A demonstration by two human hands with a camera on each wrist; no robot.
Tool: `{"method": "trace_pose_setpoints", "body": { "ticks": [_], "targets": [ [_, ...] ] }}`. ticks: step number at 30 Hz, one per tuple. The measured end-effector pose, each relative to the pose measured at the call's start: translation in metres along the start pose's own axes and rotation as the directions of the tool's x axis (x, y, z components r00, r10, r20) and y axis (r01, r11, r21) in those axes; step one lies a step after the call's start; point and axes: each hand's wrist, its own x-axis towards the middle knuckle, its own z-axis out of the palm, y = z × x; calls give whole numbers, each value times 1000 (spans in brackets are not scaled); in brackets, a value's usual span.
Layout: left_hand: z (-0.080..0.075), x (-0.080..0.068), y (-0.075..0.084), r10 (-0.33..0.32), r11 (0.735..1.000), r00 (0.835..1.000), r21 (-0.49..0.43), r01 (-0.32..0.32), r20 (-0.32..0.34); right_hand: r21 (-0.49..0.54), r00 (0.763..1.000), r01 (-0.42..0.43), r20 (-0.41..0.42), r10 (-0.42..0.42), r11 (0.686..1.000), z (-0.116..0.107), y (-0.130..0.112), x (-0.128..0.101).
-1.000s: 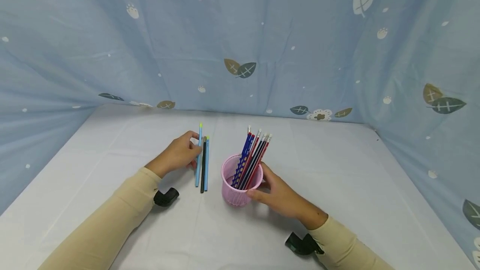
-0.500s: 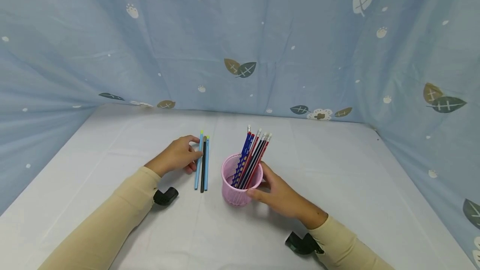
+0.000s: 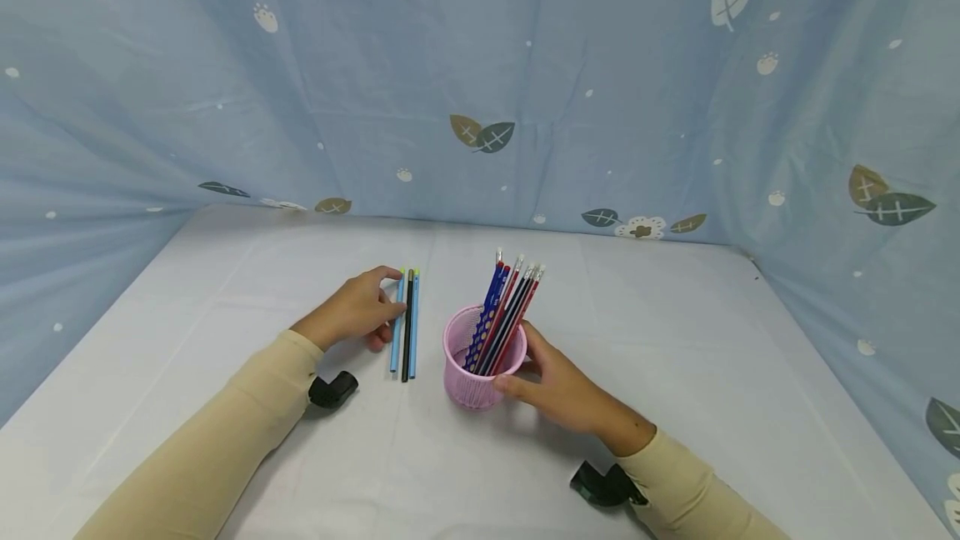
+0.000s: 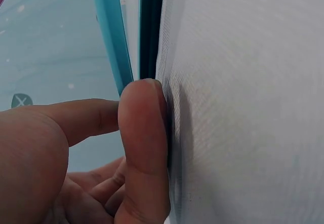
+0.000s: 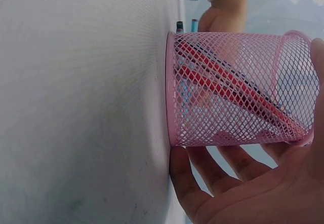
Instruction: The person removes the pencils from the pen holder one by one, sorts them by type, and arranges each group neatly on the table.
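- I have the left hand (image 3: 352, 311) left of the pink mesh cup (image 3: 472, 394), pinching the outermost light-blue pencil (image 3: 394, 352).
- Nearer the cup, I see a black pencil (image 3: 407, 340) and a second light-blue pencil (image 3: 414, 332) lying on the white tabletop (image 3: 637, 315).
- My right hand (image 3: 558, 390) curls round the cup's right side, thumb at its rim.
- Inside the cup, blue, red and dark pencils (image 3: 504, 315) lean rightward.

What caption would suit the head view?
Left hand touches a light-blue pencil beside two others; right hand holds a pink mesh cup of leaning pencils.
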Motion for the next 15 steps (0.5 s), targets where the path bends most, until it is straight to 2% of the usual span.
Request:
{"method": "trace_pose_setpoints", "body": {
  "ticks": [15],
  "targets": [
    [3,-1,1,27,998,1000,58,-26,-11,5,1000,10,0,-10,1000,1,1,0]
  ]
}}
